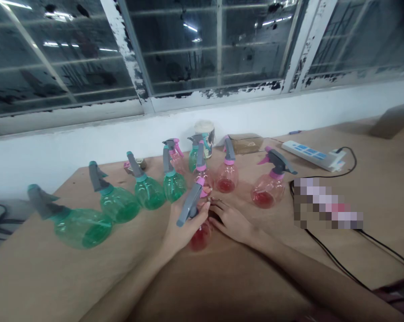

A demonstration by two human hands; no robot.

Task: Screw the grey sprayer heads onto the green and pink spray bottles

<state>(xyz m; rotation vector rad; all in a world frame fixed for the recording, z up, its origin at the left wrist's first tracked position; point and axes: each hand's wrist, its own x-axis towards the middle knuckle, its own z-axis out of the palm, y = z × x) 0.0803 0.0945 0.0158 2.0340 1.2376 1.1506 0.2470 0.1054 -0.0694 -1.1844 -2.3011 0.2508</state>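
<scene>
Directly before me, a pink spray bottle [199, 238] with red liquid in its base stands on the table. My left hand [184, 223] is closed around its neck, just under the grey and pink spray head [190, 202]. From the other side, my right hand [231, 220] curls its fingers against the same bottle near the neck, and its fingertips are partly hidden. Close by to the right is another pink spray bottle [226, 177], and farther right a tilted-looking one [267, 191]. Several green spray bottles, the nearest green bottle [84, 228] among them, form a row to the left.
A white power strip [311, 154] with a plugged-in black cable lies at the right. A blurred-out object [325, 203] is on the table beside more cable. Behind the bottles are a cup [208, 129] and a brown package [245, 144], against the wall below the windows.
</scene>
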